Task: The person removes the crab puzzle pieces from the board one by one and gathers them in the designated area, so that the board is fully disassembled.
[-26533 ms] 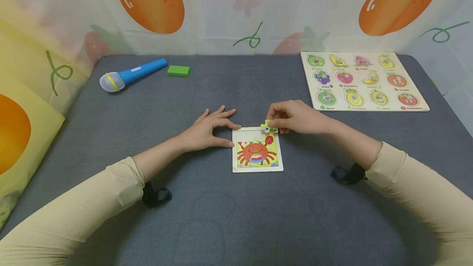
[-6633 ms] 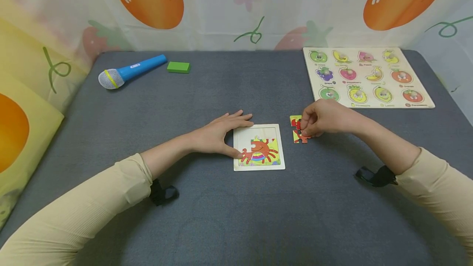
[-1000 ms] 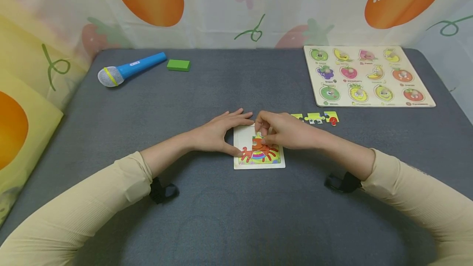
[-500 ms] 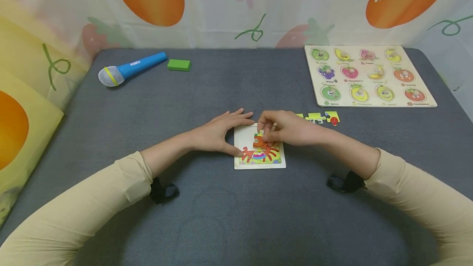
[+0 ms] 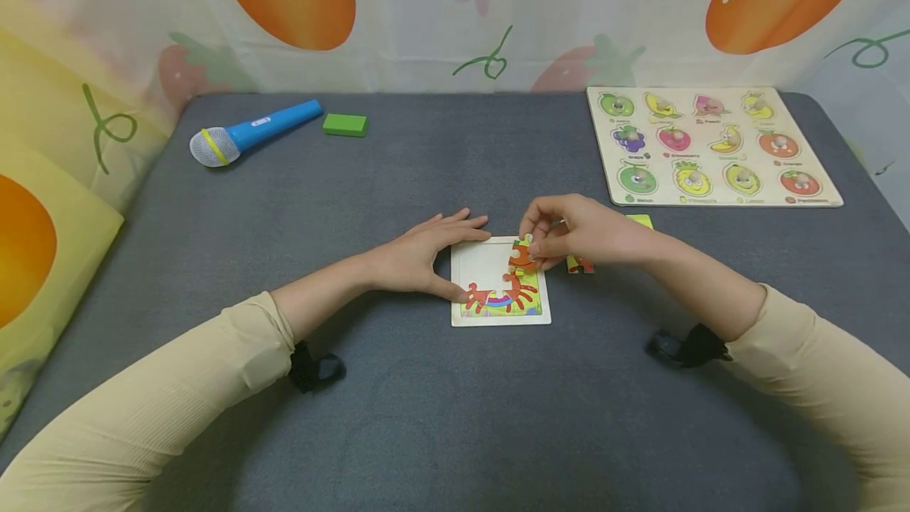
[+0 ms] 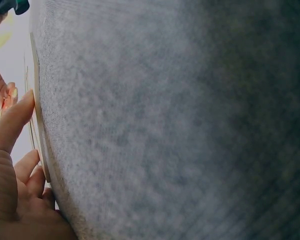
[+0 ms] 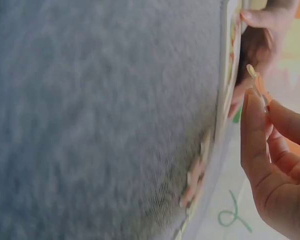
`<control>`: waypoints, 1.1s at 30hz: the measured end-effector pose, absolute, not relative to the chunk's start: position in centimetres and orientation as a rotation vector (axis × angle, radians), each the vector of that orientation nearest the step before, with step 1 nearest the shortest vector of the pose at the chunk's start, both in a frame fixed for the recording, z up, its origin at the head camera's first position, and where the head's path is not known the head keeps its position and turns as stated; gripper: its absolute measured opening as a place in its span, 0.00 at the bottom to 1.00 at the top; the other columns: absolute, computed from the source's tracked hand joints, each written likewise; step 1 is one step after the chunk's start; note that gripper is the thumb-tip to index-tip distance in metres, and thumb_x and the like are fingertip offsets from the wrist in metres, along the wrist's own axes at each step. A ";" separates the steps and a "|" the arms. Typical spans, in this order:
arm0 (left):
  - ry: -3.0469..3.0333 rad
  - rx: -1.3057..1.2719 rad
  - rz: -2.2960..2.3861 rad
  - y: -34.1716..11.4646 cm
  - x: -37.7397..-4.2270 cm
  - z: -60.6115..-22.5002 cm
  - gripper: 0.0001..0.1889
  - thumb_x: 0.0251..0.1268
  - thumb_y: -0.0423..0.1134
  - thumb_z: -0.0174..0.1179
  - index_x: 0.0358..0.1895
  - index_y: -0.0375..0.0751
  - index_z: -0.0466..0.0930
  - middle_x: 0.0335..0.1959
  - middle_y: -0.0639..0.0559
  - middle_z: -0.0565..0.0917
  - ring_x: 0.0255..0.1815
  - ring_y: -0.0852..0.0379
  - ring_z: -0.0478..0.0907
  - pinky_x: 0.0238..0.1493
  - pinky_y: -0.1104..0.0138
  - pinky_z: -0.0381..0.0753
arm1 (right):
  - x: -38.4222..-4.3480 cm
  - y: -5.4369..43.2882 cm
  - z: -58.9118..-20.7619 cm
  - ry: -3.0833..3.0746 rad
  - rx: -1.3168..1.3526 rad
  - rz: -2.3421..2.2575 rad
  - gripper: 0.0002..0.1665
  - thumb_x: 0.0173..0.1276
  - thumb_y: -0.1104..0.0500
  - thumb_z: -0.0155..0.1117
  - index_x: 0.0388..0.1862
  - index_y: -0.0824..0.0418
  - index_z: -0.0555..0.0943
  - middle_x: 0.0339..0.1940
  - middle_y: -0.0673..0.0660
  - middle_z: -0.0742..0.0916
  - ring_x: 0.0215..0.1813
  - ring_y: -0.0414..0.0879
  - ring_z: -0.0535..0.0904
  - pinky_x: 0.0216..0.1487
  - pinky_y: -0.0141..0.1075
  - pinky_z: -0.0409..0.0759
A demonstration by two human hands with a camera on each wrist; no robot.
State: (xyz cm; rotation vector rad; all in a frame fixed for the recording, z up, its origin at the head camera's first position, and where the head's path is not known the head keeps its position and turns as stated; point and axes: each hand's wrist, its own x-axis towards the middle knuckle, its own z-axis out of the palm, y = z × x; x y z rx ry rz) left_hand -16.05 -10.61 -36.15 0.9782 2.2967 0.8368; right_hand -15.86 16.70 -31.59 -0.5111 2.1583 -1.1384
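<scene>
A small jigsaw puzzle tray [image 5: 499, 321] lies mid-table, with crab-picture pieces [image 5: 521, 298] fitted along its bottom and lower right. Its upper left shows bare white backing. My left hand [image 5: 415, 261] rests at the tray's left side, thumb on the lower left and fingertips at the top edge; the left wrist view shows the thumb [image 6: 20, 117] against the tray's edge. Between thumb and fingers, my right hand [image 5: 583, 231] pinches an orange crab-face puzzle piece [image 5: 521, 257], raised above the tray's right side. In the right wrist view this piece [image 7: 257, 82] is tilted, held by the fingertips.
Loose puzzle pieces [image 5: 580, 267] lie right of the tray, partly hidden by my right hand. A fruit peg board [image 5: 742, 200] stands back right. At the back left are a blue toy microphone [image 5: 266, 129] and a green block [image 5: 345, 126]. A patterned curtain hangs behind the table.
Over the last second, the right hand has lifted the crab-face piece out of the tray and moved it right and up. The left hand has stayed put. Earlier, the tray held more pieces.
</scene>
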 end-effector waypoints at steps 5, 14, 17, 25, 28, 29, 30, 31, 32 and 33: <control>2.297 0.971 0.836 -10.6 -16.1 -36.1 0.45 0.53 0.50 0.73 0.75 0.46 0.63 0.81 0.52 0.56 0.85 0.51 0.40 0.84 0.50 0.36 | -16.0 17.8 -30.9 2.203 -0.523 -1.096 0.09 0.71 0.65 0.60 0.48 0.67 0.76 0.36 0.59 0.81 0.36 0.45 0.85 0.42 0.36 0.87; 2.297 0.978 0.839 -10.6 -16.0 -36.1 0.44 0.53 0.48 0.73 0.74 0.45 0.63 0.81 0.50 0.56 0.85 0.49 0.41 0.84 0.49 0.36 | -16.3 20.3 -30.2 2.241 -0.484 -1.003 0.11 0.70 0.63 0.62 0.49 0.65 0.78 0.34 0.59 0.84 0.35 0.47 0.83 0.40 0.39 0.85; 2.294 0.983 0.846 -10.6 -15.9 -36.0 0.45 0.52 0.48 0.73 0.75 0.44 0.63 0.81 0.50 0.55 0.85 0.49 0.41 0.84 0.49 0.36 | -16.4 21.1 -30.2 2.238 -0.483 -0.997 0.12 0.70 0.65 0.61 0.50 0.66 0.78 0.33 0.59 0.84 0.35 0.46 0.84 0.40 0.38 0.87; 2.287 0.981 0.849 -10.7 -16.0 -36.0 0.45 0.53 0.48 0.73 0.75 0.45 0.63 0.81 0.51 0.55 0.85 0.50 0.40 0.85 0.51 0.35 | -16.7 23.3 -30.6 2.260 -0.480 -0.941 0.12 0.69 0.68 0.60 0.51 0.67 0.78 0.30 0.58 0.85 0.32 0.44 0.84 0.37 0.35 0.86; 2.288 0.983 0.848 -10.7 -16.0 -36.2 0.45 0.53 0.48 0.73 0.75 0.45 0.63 0.81 0.51 0.56 0.85 0.50 0.40 0.84 0.50 0.36 | -16.8 24.0 -30.7 2.254 -0.470 -0.943 0.12 0.69 0.69 0.59 0.51 0.68 0.78 0.29 0.57 0.85 0.31 0.44 0.84 0.37 0.35 0.86; 2.288 0.984 0.848 -10.7 -16.0 -36.2 0.45 0.53 0.48 0.73 0.75 0.45 0.63 0.81 0.51 0.55 0.85 0.50 0.40 0.84 0.50 0.36 | -16.8 24.2 -30.7 2.250 -0.461 -0.943 0.12 0.69 0.69 0.59 0.51 0.68 0.78 0.28 0.56 0.84 0.32 0.43 0.83 0.37 0.35 0.86; 2.288 0.985 0.849 -10.7 -16.0 -36.2 0.45 0.53 0.48 0.73 0.75 0.45 0.63 0.81 0.51 0.55 0.85 0.50 0.40 0.84 0.50 0.36 | -16.8 24.4 -30.7 2.252 -0.452 -0.935 0.12 0.69 0.69 0.59 0.51 0.68 0.78 0.28 0.55 0.84 0.32 0.43 0.83 0.37 0.35 0.86; 2.288 0.984 0.848 -10.7 -16.1 -36.3 0.45 0.53 0.48 0.73 0.75 0.45 0.63 0.81 0.51 0.55 0.85 0.50 0.40 0.84 0.50 0.36 | -16.9 24.6 -30.8 2.255 -0.443 -0.925 0.13 0.69 0.68 0.59 0.52 0.68 0.78 0.28 0.54 0.84 0.32 0.43 0.83 0.36 0.35 0.86; 2.287 0.984 0.849 -10.7 -16.1 -36.3 0.45 0.53 0.48 0.73 0.75 0.45 0.63 0.81 0.51 0.55 0.85 0.50 0.40 0.84 0.50 0.36 | -16.9 24.7 -30.8 2.254 -0.436 -0.914 0.13 0.70 0.68 0.59 0.52 0.68 0.78 0.28 0.54 0.84 0.32 0.43 0.83 0.37 0.35 0.86; 2.287 0.984 0.849 -10.7 -16.1 -36.2 0.45 0.53 0.48 0.73 0.75 0.45 0.63 0.82 0.50 0.55 0.85 0.50 0.40 0.84 0.50 0.35 | -16.9 24.9 -30.8 2.258 -0.427 -0.898 0.13 0.69 0.68 0.60 0.52 0.67 0.79 0.28 0.54 0.84 0.32 0.43 0.83 0.36 0.34 0.86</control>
